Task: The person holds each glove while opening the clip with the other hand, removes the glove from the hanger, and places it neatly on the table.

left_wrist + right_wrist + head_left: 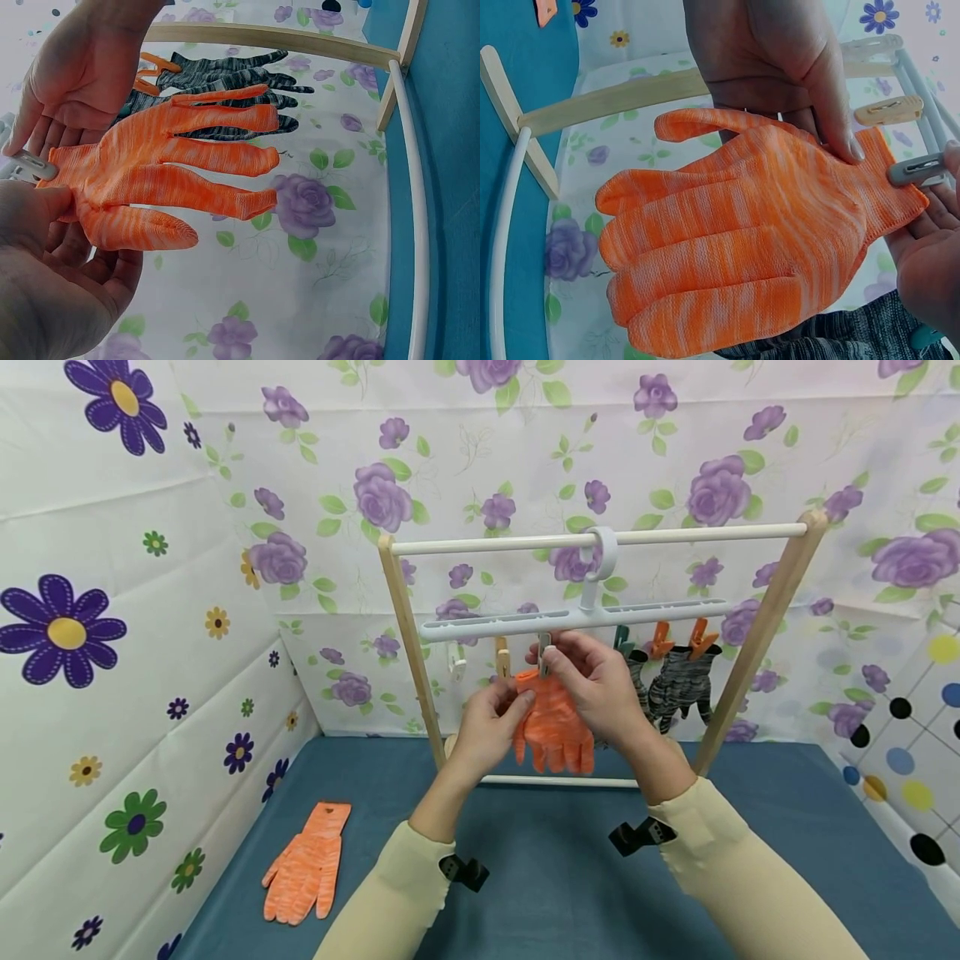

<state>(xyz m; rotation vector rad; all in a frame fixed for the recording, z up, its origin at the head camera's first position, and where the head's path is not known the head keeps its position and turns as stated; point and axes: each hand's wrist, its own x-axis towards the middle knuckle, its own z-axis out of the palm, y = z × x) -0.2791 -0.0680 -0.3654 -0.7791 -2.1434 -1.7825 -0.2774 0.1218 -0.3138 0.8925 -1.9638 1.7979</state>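
Observation:
An orange knit glove [557,727] hangs fingers down below the light blue hanger bar [510,625]. My left hand [487,727] pinches the glove's cuff on its left side, thumb in front, as the right wrist view also shows. My right hand [600,685] pinches a grey clothespin [916,169] between thumb and fingers. The clothespin's jaws overlap the cuff edge of the glove [172,165] in both wrist views. A second orange glove [303,864] lies flat on the blue table at the left.
The hanger hooks over the white rod [487,544] of a wooden-sided rack [765,635]. Grey-black gloves [681,685] hang at the right from orange clothespins [701,639] and a green one [622,639]. A white clothespin [457,662] and a tan one [502,657] hang at the left.

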